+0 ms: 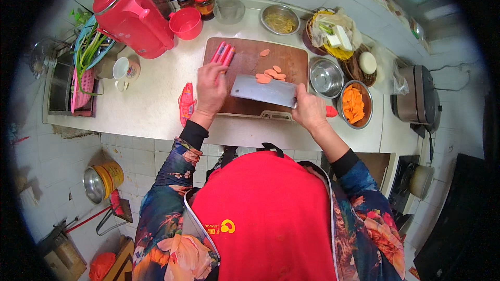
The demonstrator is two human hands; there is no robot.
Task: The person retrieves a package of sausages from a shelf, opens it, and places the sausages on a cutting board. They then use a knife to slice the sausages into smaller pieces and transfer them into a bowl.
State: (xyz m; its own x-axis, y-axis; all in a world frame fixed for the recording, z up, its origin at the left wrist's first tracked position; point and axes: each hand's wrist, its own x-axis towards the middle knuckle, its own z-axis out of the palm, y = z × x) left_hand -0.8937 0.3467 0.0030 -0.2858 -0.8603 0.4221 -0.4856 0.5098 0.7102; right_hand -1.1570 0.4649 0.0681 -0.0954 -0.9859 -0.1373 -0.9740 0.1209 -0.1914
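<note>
My right hand (308,109) grips the handle of a cleaver (263,90), whose broad blade lies nearly flat above the brown cutting board (246,60). Just beyond the blade is a small group of pink sausage slices (270,73), and a single slice (265,52) sits farther back. At the board's left side, several sausages in red wrappers (224,52) lie side by side. My left hand (211,89) is at their near ends, and its fingertips partly cover them; whether it grips one is unclear. A red printed wrapper (187,104) lies left of that hand.
Right of the board stand an empty steel bowl (326,77) and a bowl of orange slices (353,103). Behind it is a steel bowl with pale shreds (280,19). A red thermos (133,15), a red cup (186,23) and a mug (125,69) stand left. A rice cooker (414,93) is far right.
</note>
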